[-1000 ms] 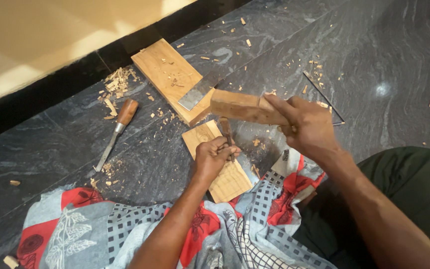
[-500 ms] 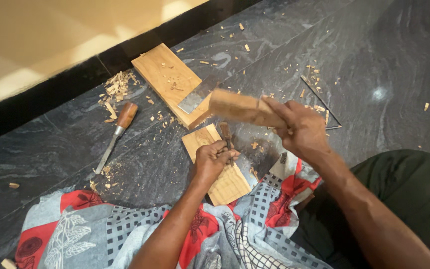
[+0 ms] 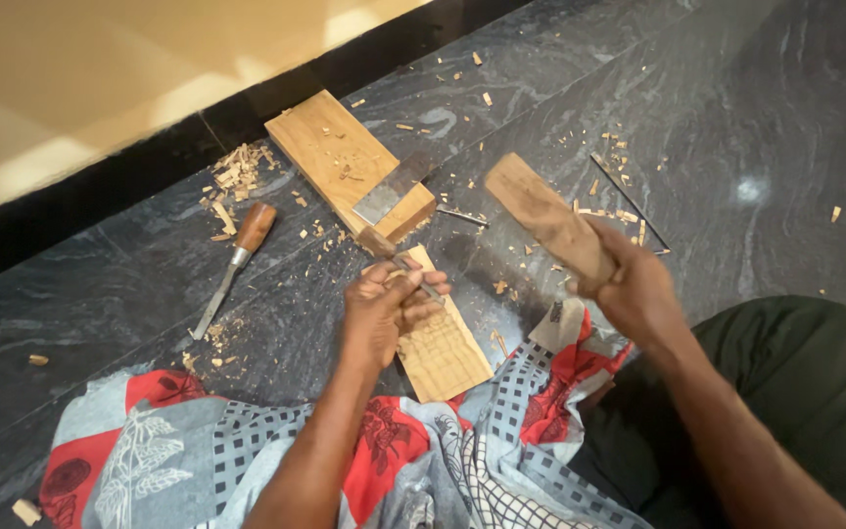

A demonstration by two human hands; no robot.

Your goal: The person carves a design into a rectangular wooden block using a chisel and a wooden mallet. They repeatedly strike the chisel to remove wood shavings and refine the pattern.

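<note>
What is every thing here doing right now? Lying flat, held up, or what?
Wooden mallet: raised, gripped in right hand.
Small chisel: held by left hand, tip on the carved board.
Carved board: flat on floor, partly carved.
Plain plank: flat, chips on it.
Spare chisel: lying untouched.

My left hand [image 3: 384, 309] pinches a small chisel [image 3: 413, 277] against the carved wood panel [image 3: 443, 348] on the dark stone floor [image 3: 736, 118]. My right hand [image 3: 634, 289] grips a wooden mallet [image 3: 545, 216], raised and tilted. Another chisel [image 3: 232, 264] lies near a plank [image 3: 340, 157].
</note>
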